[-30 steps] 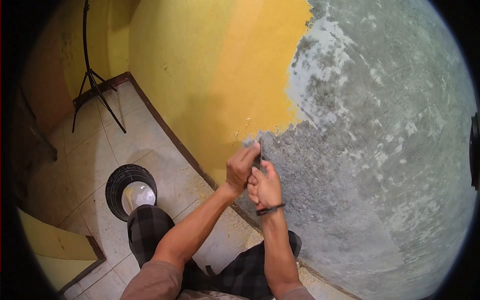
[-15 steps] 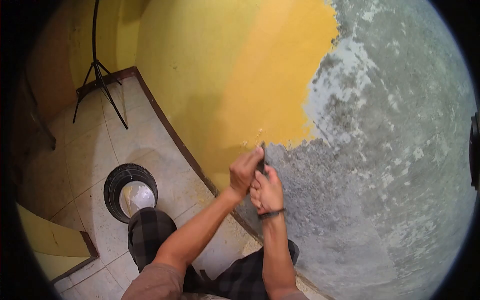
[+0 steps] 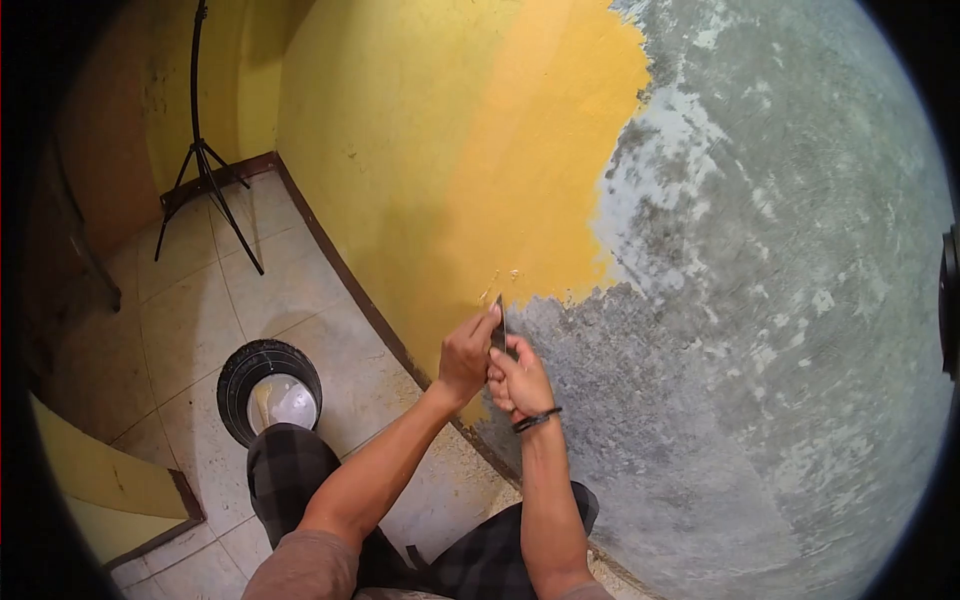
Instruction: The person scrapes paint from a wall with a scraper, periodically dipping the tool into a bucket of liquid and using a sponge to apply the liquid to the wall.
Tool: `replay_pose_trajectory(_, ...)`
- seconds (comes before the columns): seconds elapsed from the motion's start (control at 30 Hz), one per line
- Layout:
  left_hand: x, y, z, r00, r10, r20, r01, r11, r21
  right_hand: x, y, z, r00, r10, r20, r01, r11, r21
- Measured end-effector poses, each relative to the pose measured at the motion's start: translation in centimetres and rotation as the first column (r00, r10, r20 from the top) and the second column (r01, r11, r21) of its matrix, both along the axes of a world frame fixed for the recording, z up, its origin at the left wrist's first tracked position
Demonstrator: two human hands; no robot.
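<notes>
A thin scraper (image 3: pixel 502 322), seen almost edge-on, meets the wall at the lower edge of the yellow paint (image 3: pixel 545 240). My right hand (image 3: pixel 520 382), with a dark band at the wrist, is closed around its lower end. Just to the left, my left hand (image 3: pixel 467 355) is closed too, its fingers pressed along the blade near the tip. Loose paint bits (image 3: pixel 514 273) cling just above the blade. Rough bare grey wall (image 3: pixel 600 370) lies right of both hands. The handle is mostly hidden in my grip.
A black bucket (image 3: pixel 234 385) holding a pale round container (image 3: pixel 285 402) stands on the tiled floor by my left knee. Behind it is a black tripod stand (image 3: pixel 208 175). Paint crumbs litter the floor along the dark skirting (image 3: pixel 365 300). A low yellow wall end (image 3: pixel 110 470) juts in at left.
Both hands and the scraper have moved slightly left along the ragged paint edge. The loose bits above the blade look different. The whole view has shifted a little.
</notes>
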State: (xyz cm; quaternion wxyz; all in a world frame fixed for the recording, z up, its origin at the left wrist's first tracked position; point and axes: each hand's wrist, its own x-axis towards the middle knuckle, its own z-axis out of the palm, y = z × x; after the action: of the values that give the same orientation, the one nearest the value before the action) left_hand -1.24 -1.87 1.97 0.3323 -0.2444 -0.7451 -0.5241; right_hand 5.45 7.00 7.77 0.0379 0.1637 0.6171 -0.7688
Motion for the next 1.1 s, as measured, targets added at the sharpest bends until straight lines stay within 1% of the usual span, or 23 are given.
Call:
replay_pose_trajectory(0.1,2.5,-0.8,-2.0,0.985,-0.174,0.021,0.175,0.964,-0.203,2.3,0.3,-2.5,0.998,-0.001,0.057,-0.001,0.999,0.044)
replay_pose_trajectory(0.13,3.0,-1.0,-2.3,0.984,-0.178,0.020,0.178,0.961,-0.209,2.8,0.3,-2.7,0.995,-0.026,0.091,0.017,0.994,0.105)
replay_pose_trajectory(0.23,4.8,-1.9,-1.6,0.978,-0.201,0.056,0.208,0.933,-0.294,3.4,0.5,-3.2,0.987,-0.016,0.160,0.009,0.999,0.043)
replay_pose_trajectory(0.27,4.9,-2.9,-0.4,0.939,-0.178,0.293,0.313,0.795,-0.520,3.4,0.5,-3.8,0.979,-0.003,0.206,0.003,1.000,0.001)
replay_pose_trajectory(0.3,5.0,-4.1,0.3,0.856,-0.079,0.511,0.452,0.593,-0.666,3.4,0.4,-4.8,0.966,0.006,0.260,-0.021,0.998,0.054)
replay_pose_trajectory(0.33,5.2,-5.5,0.1,0.842,-0.060,0.537,0.465,0.585,-0.664,3.3,0.1,-6.2,0.957,0.022,0.288,-0.033,0.999,0.033)
replay_pose_trajectory(0.4,5.0,-8.8,-0.2,0.765,0.113,0.635,0.585,0.291,-0.757,3.4,-0.6,-9.0,0.945,0.047,0.324,-0.096,0.986,0.139)
replay_pose_trajectory(0.43,4.7,-10.5,-0.1,0.762,0.123,0.636,0.588,0.280,-0.759,3.5,-1.0,-9.8,0.941,0.041,0.336,-0.127,0.964,0.236)
replay_pose_trajectory(0.47,4.5,-12.4,0.0,0.766,0.153,0.625,0.553,0.340,-0.761,3.6,-1.2,-10.5,0.939,0.048,0.342,-0.131,0.965,0.226)
replay_pose_trajectory(0.5,4.5,-14.3,0.0,0.763,0.188,0.618,0.513,0.405,-0.757,3.7,-1.5,-11.0,0.968,0.096,0.232,-0.187,0.892,0.412)
replay_pose_trajectory(0.57,5.0,-18.4,1.7,0.823,0.305,0.479,0.303,0.477,-0.825,3.9,-2.3,-12.6,0.950,0.311,-0.034,-0.181,0.636,0.750)
replay_pose_trajectory(0.6,5.1,-20.3,3.3,0.816,0.360,0.452,0.248,0.488,-0.837,3.7,-3.4,-12.6,0.941,0.337,-0.027,-0.206,0.637,0.743)
replay_pose_trajectory(0.67,5.5,-23.7,5.6,0.815,0.409,0.411,0.121,0.573,-0.810,3.1,-6.3,-11.2,0.815,0.565,-0.131,-0.109,0.371,0.922)
replay_pose_trajectory(0.7,5.4,-25.2,6.0,0.788,0.414,0.456,0.092,0.654,-0.751,2.7,-8.5,-10.2,0.836,0.549,0.012,-0.230,0.330,0.916)
replay_pose_trajectory(0.73,5.1,-26.8,6.3,0.764,0.415,0.494,0.050,0.726,-0.686,1.9,-10.4,-10.4,0.823,0.568,0.015,-0.245,0.330,0.912)
replay_pose_trajectory(0.77,4.4,-28.2,5.7,0.751,0.435,0.496,0.038,0.722,-0.691,1.2,-12.3,-10.7,0.774,0.630,0.068,-0.280,0.244,0.928)
replay_pose_trajectory(0.83,1.9,-30.5,1.8,0.612,0.554,0.565,-0.045,0.737,-0.674,-0.1,-16.6,-11.7,0.715,0.680,0.163,-0.269,0.053,0.962)
replay_pose_trajectory(0.87,0.8,-31.8,-1.7,0.550,0.568,0.612,0.020,0.724,-0.690,-0.4,-19.0,-11.3,0.690,0.688,0.224,-0.255,-0.059,0.965)
replay_pose_trajectory(0.93,0.3,-33.7,-5.9,0.479,0.574,0.664,0.128,0.702,-0.700,-1.4,-23.3,-11.9,0.651,0.715,0.256,-0.184,-0.178,0.967)
replay_pose_trajectory(1.0,0.9,-34.7,-9.2,0.301,0.578,0.758,0.174,0.748,-0.640,-3.0,-27.6,-14.2,0.607,0.688,0.398,-0.217,-0.339,0.916)
replay_pose_trajectory(1.03,1.3,-35.0,-9.6,0.287,0.590,0.755,0.214,0.729,-0.651,-3.4,-29.5,-15.2,0.574,0.695,0.433,-0.215,-0.383,0.899)
replay_pose_trajectory(1.07,1.6,-35.2,-9.9,0.313,0.604,0.733,0.226,0.702,-0.675,-3.9,-31.5,-16.0,0.533,0.658,0.532,-0.313,-0.431,0.846)
replay_pose_trajectory(1.1,1.5,-35.2,-9.6,0.325,0.584,0.744,0.164,0.740,-0.653,-4.7,-32.9,-19.3,0.521,0.662,0.539,-0.334,-0.423,0.843)
